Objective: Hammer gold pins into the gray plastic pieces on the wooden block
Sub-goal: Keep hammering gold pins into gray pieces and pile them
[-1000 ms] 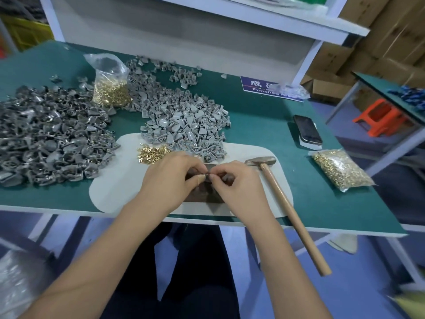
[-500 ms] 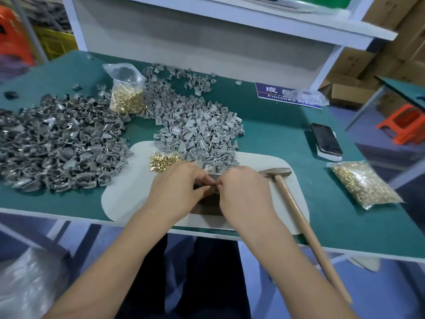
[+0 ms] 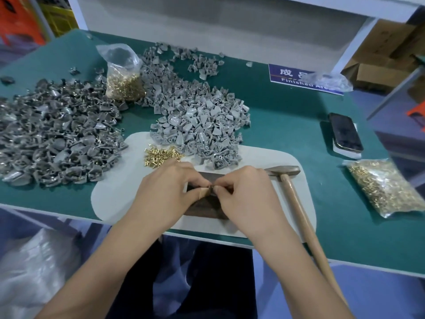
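Both hands meet over the wooden block [image 3: 208, 207] at the bench's [image 3: 299, 125] near edge: the left hand [image 3: 169, 192] and right hand [image 3: 247, 199] have fingers pinched together on something tiny I cannot make out. Loose gold pins [image 3: 161, 155] lie just behind, the gray plastic pieces [image 3: 200, 125] beyond, the hammer [image 3: 296, 203] lies beside the right hand

A single head-worn wide-angle camera looks forward and steeply down from above the seated person's lap. It faces the green-topped desk [image 3: 287, 125] and the white shelf unit [image 3: 207, 24] at its back. The near desk edge and both forearms fill the lower frame, close to the lens. Straight edges bow toward the corners. No second view exists.
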`<action>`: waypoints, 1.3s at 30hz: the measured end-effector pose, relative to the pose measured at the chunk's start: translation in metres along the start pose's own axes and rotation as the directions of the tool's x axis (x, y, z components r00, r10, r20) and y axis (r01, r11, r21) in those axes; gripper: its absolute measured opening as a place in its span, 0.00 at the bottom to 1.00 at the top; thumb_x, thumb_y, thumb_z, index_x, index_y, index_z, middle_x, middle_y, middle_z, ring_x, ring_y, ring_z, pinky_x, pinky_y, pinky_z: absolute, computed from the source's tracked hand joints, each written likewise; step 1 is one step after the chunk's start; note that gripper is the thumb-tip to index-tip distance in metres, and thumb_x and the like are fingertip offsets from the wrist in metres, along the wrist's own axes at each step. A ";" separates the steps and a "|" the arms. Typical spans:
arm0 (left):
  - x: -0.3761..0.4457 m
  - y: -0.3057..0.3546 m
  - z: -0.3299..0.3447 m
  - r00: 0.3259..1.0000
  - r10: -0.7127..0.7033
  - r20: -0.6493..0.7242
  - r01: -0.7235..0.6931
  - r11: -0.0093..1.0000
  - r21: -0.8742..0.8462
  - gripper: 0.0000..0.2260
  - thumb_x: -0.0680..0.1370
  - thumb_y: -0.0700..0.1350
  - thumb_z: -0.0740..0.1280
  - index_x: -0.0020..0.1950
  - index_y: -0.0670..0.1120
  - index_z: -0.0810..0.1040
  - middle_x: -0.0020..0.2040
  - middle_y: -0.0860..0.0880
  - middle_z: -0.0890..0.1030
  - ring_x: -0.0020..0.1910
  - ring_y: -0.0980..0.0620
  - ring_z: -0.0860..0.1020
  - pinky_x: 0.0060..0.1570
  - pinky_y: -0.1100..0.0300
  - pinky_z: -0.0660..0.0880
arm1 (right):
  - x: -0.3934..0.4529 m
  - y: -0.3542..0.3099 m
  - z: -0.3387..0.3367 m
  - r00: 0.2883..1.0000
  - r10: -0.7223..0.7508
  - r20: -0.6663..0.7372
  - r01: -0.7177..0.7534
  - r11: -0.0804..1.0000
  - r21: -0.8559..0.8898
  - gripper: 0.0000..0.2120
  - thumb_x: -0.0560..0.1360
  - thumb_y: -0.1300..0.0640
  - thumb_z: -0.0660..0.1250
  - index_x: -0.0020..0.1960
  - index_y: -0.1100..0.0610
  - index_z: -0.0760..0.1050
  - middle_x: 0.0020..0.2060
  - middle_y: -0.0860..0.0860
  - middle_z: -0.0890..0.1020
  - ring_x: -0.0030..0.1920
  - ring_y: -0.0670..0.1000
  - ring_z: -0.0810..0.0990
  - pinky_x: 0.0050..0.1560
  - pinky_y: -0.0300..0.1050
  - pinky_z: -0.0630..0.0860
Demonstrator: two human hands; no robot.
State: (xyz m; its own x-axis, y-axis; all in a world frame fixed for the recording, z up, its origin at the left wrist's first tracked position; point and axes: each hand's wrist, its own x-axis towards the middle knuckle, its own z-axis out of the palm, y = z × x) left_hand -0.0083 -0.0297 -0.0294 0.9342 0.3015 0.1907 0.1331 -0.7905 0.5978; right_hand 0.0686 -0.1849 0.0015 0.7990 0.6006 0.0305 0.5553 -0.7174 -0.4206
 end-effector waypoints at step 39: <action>0.003 -0.017 0.008 0.983 0.172 -0.070 -0.175 0.984 -0.038 0.04 0.76 0.54 0.73 0.49 0.58 0.86 0.45 0.60 0.83 0.52 0.50 0.74 0.51 0.50 0.72 | -0.024 -0.007 0.035 0.939 0.135 -0.315 -0.047 0.961 0.271 0.09 0.74 0.63 0.73 0.51 0.54 0.87 0.40 0.41 0.83 0.43 0.39 0.78 0.46 0.32 0.72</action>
State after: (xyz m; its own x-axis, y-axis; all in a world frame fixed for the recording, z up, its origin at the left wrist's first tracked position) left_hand -0.0048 -0.0195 -0.0458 0.9177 0.1977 0.3446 -0.0448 -0.8104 0.5842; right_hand 0.0372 -0.1817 -0.0280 0.8982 0.3560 0.2578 0.4337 -0.6222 -0.6518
